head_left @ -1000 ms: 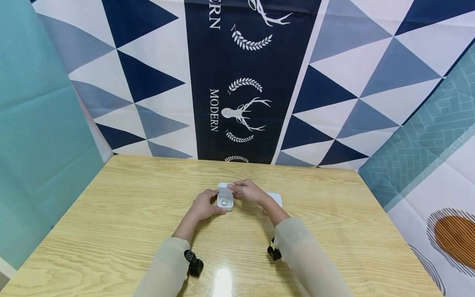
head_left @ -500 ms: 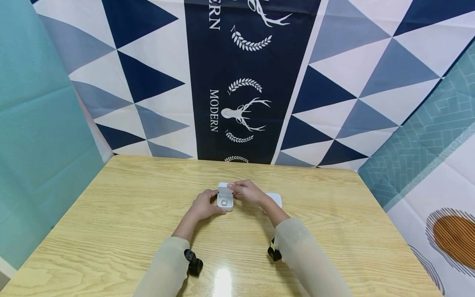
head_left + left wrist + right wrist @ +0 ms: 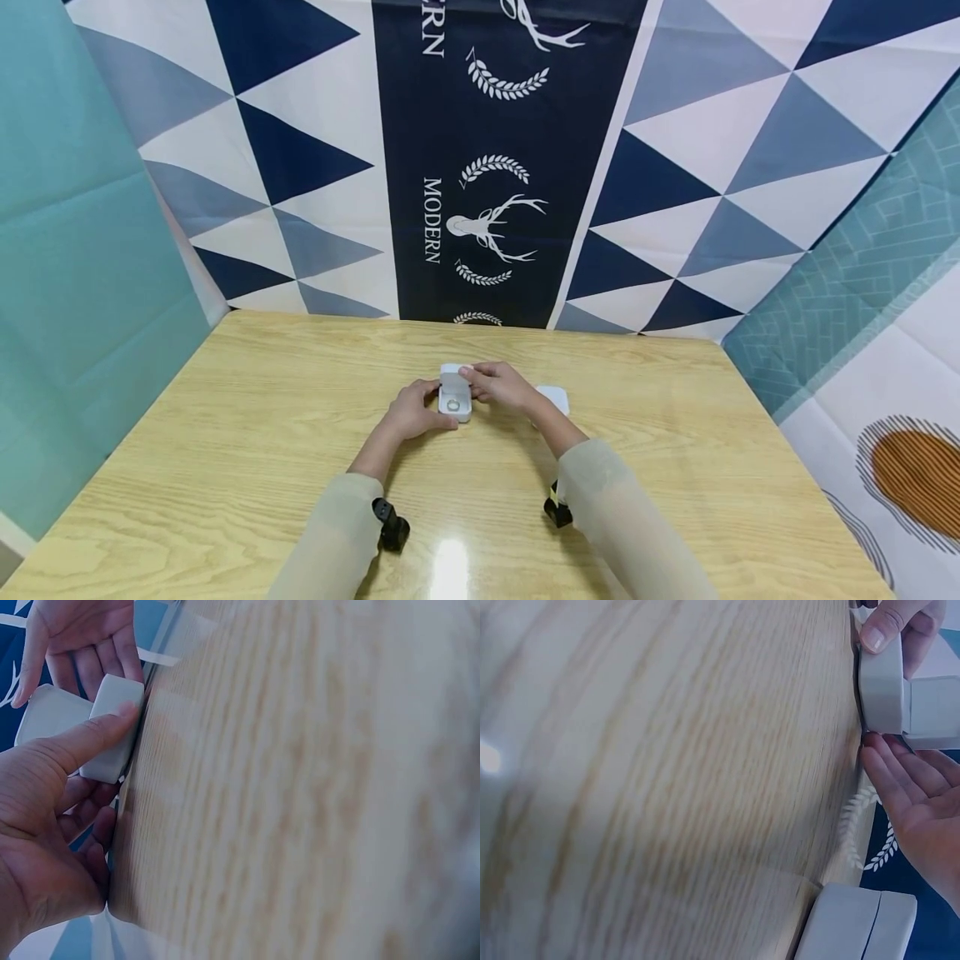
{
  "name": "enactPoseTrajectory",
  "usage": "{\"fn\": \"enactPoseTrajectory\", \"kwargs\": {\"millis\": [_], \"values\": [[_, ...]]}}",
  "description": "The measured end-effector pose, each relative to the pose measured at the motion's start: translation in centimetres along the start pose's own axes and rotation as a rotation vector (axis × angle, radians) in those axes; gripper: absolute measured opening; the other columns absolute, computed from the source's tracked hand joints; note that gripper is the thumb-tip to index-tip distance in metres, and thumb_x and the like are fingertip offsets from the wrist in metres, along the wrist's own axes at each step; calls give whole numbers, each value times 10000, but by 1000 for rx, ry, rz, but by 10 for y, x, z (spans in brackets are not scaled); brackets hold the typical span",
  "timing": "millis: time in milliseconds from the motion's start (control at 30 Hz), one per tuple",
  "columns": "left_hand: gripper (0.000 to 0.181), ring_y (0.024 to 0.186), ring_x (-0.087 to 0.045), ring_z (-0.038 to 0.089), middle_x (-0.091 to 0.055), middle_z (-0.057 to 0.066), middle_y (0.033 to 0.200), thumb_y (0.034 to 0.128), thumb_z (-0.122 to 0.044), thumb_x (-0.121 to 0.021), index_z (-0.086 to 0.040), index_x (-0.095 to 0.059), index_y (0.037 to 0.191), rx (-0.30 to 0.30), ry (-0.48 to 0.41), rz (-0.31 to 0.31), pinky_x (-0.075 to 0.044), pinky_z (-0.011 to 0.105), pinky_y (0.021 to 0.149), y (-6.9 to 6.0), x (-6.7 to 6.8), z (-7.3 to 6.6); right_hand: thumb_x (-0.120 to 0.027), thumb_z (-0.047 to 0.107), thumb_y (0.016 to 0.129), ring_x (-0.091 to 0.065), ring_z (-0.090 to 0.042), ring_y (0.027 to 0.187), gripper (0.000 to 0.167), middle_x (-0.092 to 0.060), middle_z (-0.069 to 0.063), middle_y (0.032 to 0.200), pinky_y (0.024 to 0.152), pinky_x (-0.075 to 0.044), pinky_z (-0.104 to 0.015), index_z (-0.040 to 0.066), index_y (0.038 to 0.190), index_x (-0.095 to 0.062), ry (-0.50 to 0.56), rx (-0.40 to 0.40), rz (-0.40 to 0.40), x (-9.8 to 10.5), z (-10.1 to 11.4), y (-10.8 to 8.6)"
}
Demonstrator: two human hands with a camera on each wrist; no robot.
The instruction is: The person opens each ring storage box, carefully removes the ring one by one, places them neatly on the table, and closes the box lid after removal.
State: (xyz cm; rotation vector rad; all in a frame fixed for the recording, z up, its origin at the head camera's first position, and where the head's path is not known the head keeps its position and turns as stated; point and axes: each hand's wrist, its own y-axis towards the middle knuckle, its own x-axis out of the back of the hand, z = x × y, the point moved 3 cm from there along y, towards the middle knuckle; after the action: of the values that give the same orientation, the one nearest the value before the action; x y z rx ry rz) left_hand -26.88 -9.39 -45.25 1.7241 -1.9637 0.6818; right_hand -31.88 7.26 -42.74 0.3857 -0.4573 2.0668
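The white ring box (image 3: 462,417) sits on the wooden table (image 3: 240,433), lid (image 3: 454,382) raised, with a ring (image 3: 453,405) seated upright inside. The left hand (image 3: 411,412) holds the box base, thumb pressed along the front face and fingers behind. The right hand (image 3: 501,387) is spread, fingers extended beside the box; its thumb overlaps the lid's right edge, but contact cannot be confirmed. A second white box (image 3: 851,922), closed, stands near the right wrist.
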Motion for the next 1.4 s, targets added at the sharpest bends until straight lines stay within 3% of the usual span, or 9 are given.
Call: {"fn": "enactPoseTrajectory", "kwargs": {"millis": [200,433,633,900,1167,1400], "values": [[771,1252,-449,357,-506,186,1335,704,-287,-822,-21,-488,1347,-18,7,4,-344,507,1046,0,0,0,-552,386,931,-699,-241,847,596,-660,-199,1130,777,-551,-324,-36,1341,-463,-66,4,-60,4,-1,-1],[777,1244,-454,367,-506,197,1329,692,-303,-829,-10,-500,1333,-26,-6,5,-347,514,1041,0,0,1,-633,313,891,-700,-267,791,530,-699,-164,1036,785,-546,-352,-25,1286,-532,-63,7,-121,8,5,-7],[785,1230,-469,352,-515,196,1319,682,-321,-833,-16,-508,1329,-26,-14,-5,-361,497,1033,3,-1,3,-659,265,874,-696,-294,808,397,-699,-179,1005,726,-558,-333,-16,1154,-630,-79,30,-183,12,9,-14],[801,1239,-464,349,-509,195,1332,682,-327,-833,-20,-496,1341,-21,-12,-5,-360,485,1039,4,-2,4,-668,223,864,-672,-270,744,220,-696,-141,812,649,-544,-303,20,943,-704,-140,34,-238,14,8,-21],[798,1252,-451,351,-498,197,1344,690,-321,-829,-20,-489,1347,-13,-15,5,-350,490,1046,1,0,2,-686,219,843,-480,-95,538,170,-557,4,587,509,-377,-214,58,886,-723,-217,96,-240,9,13,-24],[789,1231,-476,330,-510,193,1328,691,-307,-830,-10,-494,1340,-19,-28,1,-371,461,1039,0,0,1,-681,204,843,-389,-78,513,144,-452,58,547,489,-318,-207,72,879,-725,-262,117,-239,3,13,-23]]}}
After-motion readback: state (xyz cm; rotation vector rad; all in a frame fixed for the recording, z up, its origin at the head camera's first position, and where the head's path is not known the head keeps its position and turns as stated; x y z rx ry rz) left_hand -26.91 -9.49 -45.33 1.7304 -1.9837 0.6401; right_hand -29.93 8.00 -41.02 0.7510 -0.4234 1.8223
